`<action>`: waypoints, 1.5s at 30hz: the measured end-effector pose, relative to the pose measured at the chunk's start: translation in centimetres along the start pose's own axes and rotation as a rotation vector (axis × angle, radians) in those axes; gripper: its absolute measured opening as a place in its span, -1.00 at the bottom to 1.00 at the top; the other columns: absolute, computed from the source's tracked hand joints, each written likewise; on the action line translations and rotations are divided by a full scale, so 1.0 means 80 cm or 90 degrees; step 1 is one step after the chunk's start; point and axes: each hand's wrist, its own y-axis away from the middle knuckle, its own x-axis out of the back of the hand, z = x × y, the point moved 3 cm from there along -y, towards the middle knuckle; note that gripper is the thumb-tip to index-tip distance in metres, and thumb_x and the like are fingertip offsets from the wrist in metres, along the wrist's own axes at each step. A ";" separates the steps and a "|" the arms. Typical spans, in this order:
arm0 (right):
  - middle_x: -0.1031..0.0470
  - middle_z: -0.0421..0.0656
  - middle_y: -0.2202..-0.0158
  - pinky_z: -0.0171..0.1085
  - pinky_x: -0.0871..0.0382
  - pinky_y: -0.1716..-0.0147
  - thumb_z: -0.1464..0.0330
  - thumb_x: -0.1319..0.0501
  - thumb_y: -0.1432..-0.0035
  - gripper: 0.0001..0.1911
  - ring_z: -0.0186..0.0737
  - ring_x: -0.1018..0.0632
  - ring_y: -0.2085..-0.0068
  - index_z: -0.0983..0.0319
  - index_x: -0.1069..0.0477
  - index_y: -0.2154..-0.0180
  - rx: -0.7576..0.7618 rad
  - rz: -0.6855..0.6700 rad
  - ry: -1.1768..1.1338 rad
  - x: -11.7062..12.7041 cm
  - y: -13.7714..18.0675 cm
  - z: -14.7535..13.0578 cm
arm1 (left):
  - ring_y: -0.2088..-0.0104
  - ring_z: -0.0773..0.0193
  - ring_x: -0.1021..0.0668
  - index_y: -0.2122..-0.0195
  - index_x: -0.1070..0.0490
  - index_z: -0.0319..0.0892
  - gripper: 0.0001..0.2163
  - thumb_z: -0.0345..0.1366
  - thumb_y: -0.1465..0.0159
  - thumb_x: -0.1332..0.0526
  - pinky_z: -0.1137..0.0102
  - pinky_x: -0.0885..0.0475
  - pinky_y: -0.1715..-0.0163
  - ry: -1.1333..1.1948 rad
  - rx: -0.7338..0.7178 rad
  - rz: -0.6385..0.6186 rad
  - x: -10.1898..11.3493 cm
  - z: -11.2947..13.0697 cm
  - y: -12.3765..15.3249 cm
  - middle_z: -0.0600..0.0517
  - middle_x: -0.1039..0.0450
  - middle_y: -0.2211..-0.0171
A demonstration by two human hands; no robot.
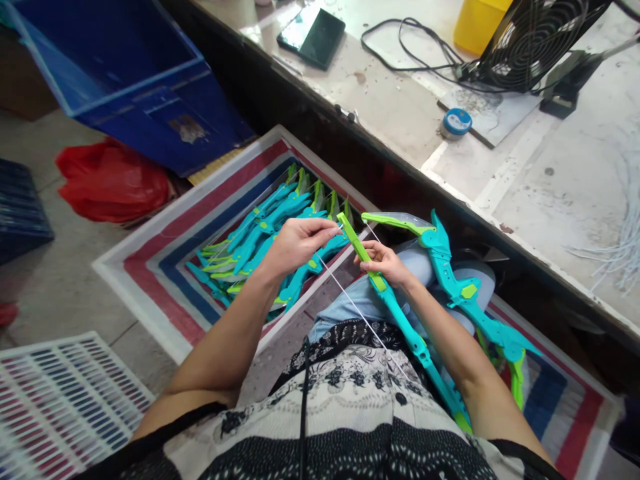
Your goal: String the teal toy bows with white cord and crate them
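My right hand (384, 264) is closed round the lime-green end of a toy bow (400, 321), whose teal body runs down across my lap. A white string (351, 299) stretches from my left hand (303, 245) down toward the bow's lower part. Thumb and forefinger of that left hand pinch the string's end close beside the bow's green tip. A second teal and green toy bow (453, 277) lies across my legs on the right. Several more toy bows (265, 230) lie stacked in the striped, lined crate (150, 257) at my left.
A worktable (395, 123) edges the far side, bearing a black fan (533, 43), a phone (313, 37), a blue-lidded jar (456, 123) and a bundle of white strings (620, 233). A blue bin (150, 127), red bag (113, 183) and white slatted basket (65, 407) stand left.
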 end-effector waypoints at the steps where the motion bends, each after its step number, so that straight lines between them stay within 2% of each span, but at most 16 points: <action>1: -0.54 -0.24 0.34 -0.39 -0.39 0.34 0.38 -0.45 0.21 -0.43 -0.38 -0.51 0.34 0.23 -0.36 0.10 0.000 0.000 0.001 0.000 0.000 0.000 | 0.62 0.43 -0.22 0.40 -0.58 -0.24 -0.73 -0.10 -0.13 -0.28 0.46 -0.12 0.62 -0.002 -0.001 -0.004 0.001 0.000 0.000 0.11 -0.28 0.66; 5: -0.54 -0.24 0.34 -0.39 -0.39 0.34 0.38 -0.45 0.20 -0.43 -0.37 -0.52 0.33 0.23 -0.35 0.09 -0.001 -0.003 0.007 0.000 0.001 -0.002 | 0.62 0.44 -0.21 0.40 -0.58 -0.25 -0.74 -0.12 -0.13 -0.28 0.47 -0.11 0.63 -0.011 -0.006 -0.017 0.002 0.001 -0.001 0.11 -0.27 0.66; 14: -0.53 -0.24 0.34 -0.40 -0.37 0.37 0.36 -0.45 0.19 -0.43 -0.39 -0.50 0.36 0.23 -0.35 0.09 0.010 0.004 0.005 0.000 0.002 -0.002 | 0.61 0.41 -0.27 0.42 -0.56 -0.24 -0.73 -0.11 -0.14 -0.27 0.48 -0.18 0.61 -0.041 -0.007 0.018 -0.002 0.001 -0.005 0.10 -0.31 0.65; 21: -0.53 -0.22 0.33 -0.38 -0.38 0.34 0.32 -0.46 0.19 -0.43 -0.36 -0.51 0.32 0.22 -0.36 0.09 0.006 0.005 0.023 0.000 0.001 -0.002 | 0.53 0.33 -0.40 0.41 -0.58 -0.21 -0.76 -0.13 -0.13 -0.28 0.45 -0.32 0.51 -0.053 -0.005 -0.012 0.002 0.006 -0.005 0.06 -0.43 0.58; 26: -0.53 -0.22 0.32 -0.38 -0.39 0.32 0.32 -0.46 0.19 -0.42 -0.35 -0.51 0.30 0.22 -0.36 0.08 0.005 0.006 0.026 0.000 0.001 -0.002 | 0.56 0.36 -0.37 0.43 -0.57 -0.22 -0.74 -0.10 -0.13 -0.29 0.46 -0.27 0.56 -0.054 0.007 -0.027 0.004 0.004 -0.010 0.06 -0.41 0.60; 31: -0.53 -0.22 0.32 -0.39 -0.38 0.33 0.33 -0.45 0.18 -0.43 -0.35 -0.51 0.30 0.22 -0.36 0.09 0.001 0.006 0.025 -0.001 0.001 -0.002 | 0.56 0.36 -0.37 0.44 -0.57 -0.24 -0.73 -0.10 -0.13 -0.28 0.45 -0.25 0.56 -0.069 -0.004 0.013 0.006 -0.001 -0.015 0.03 -0.45 0.57; 35: -0.53 -0.22 0.32 -0.40 -0.38 0.34 0.33 -0.45 0.19 -0.43 -0.36 -0.51 0.31 0.22 -0.36 0.09 0.006 0.011 0.021 0.000 0.001 -0.002 | 0.52 0.34 -0.42 0.42 -0.57 -0.24 -0.76 -0.15 -0.13 -0.26 0.45 -0.30 0.49 -0.084 -0.017 0.031 0.003 0.007 -0.014 0.02 -0.51 0.51; 40: -0.53 -0.22 0.32 -0.38 -0.39 0.34 0.31 -0.46 0.17 -0.43 -0.36 -0.50 0.33 0.22 -0.36 0.08 0.013 0.016 0.033 0.001 0.002 -0.002 | 0.56 0.39 -0.37 0.45 -0.52 -0.21 -0.83 -0.22 -0.14 -0.24 0.48 -0.24 0.55 -0.124 -0.032 0.061 -0.003 0.012 -0.015 0.08 -0.44 0.58; 43: -0.53 -0.22 0.31 -0.37 -0.41 0.32 0.29 -0.45 0.15 -0.43 -0.36 -0.51 0.32 0.22 -0.35 0.07 0.027 0.021 0.039 0.001 0.001 0.001 | 0.61 0.42 -0.32 0.31 -0.47 -0.19 -0.85 -0.24 -0.13 -0.26 0.50 -0.17 0.62 -0.062 -0.022 0.073 -0.007 0.005 -0.015 0.14 -0.33 0.63; 45: -0.53 -0.21 0.30 -0.35 -0.43 0.27 0.27 -0.45 0.14 -0.43 -0.34 -0.52 0.30 0.21 -0.36 0.06 0.036 0.020 0.057 0.000 0.001 0.005 | 0.64 0.43 -0.29 0.14 -0.42 -0.18 -0.72 -0.25 -0.12 -0.28 0.51 -0.14 0.64 0.001 -0.012 0.053 -0.010 0.001 -0.016 0.19 -0.29 0.65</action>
